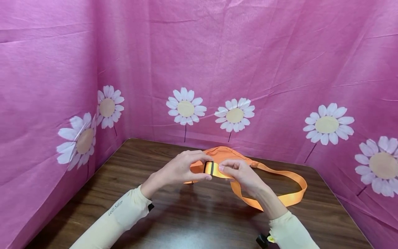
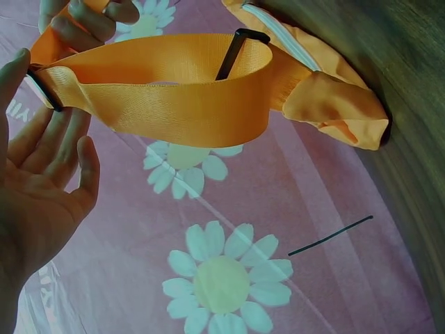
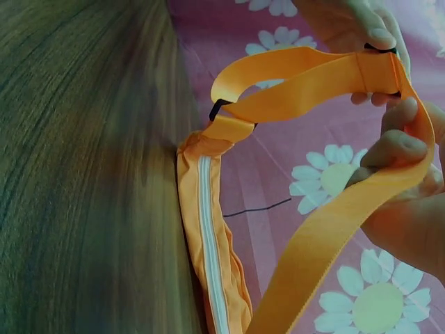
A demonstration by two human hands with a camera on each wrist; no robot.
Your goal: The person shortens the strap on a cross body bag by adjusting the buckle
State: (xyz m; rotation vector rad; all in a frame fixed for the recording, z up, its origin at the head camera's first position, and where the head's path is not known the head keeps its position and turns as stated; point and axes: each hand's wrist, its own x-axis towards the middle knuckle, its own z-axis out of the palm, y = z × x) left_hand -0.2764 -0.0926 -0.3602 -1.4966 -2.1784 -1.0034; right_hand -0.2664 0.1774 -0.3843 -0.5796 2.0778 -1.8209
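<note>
An orange waist bag with a pale zipper rests on the table behind both hands. Its orange strap loops out to the right. My left hand pinches a black slide buckle between thumb and fingers at its edges. Close beside it, my right hand grips the strap with thumb and curled fingers. Both hands hold this stretch of strap above the table. In the left wrist view, a doubled loop of strap runs from the held buckle to a second black buckle near the bag.
The dark wooden table lies under the hands and bag. A pink cloth printed with white daisies hangs behind it and along both sides. Pale sleeves cover the forearms.
</note>
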